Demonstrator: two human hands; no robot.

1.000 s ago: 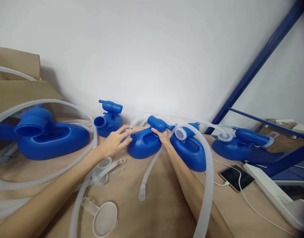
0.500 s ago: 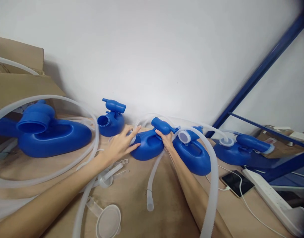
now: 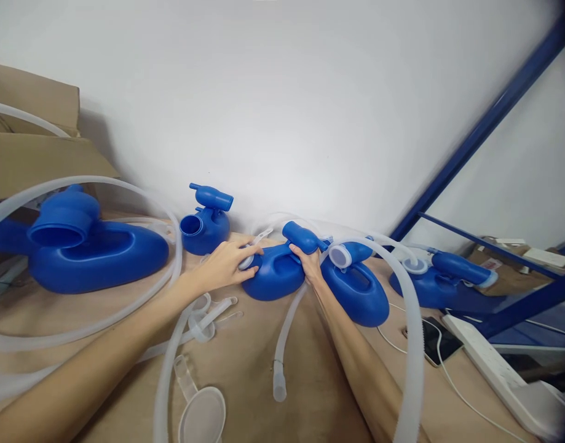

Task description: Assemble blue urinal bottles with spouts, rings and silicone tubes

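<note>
Left hand: the left hand (image 3: 224, 266) lies with fingers closed on a white cap (image 3: 246, 263) at the near end of the middle blue bottle (image 3: 275, 275).
Right hand: the right hand (image 3: 308, 261) is wrapped around the bottle's neck (image 3: 300, 237).
Bottle: on the brown surface (image 3: 245, 363) by the wall, between two other blue bottles.
Nearby: a clear hose (image 3: 284, 332), a funnel (image 3: 201, 415), a phone (image 3: 432, 341).

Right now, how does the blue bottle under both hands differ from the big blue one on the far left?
The bottle under the hands looks smaller here and has a translucent hose trailing from it; the left hand and right hand both touch it. The far-left bottle looks larger, lies untouched, and shows a wide open mouth. Both are blue plastic and rest on the brown tabletop.
</note>
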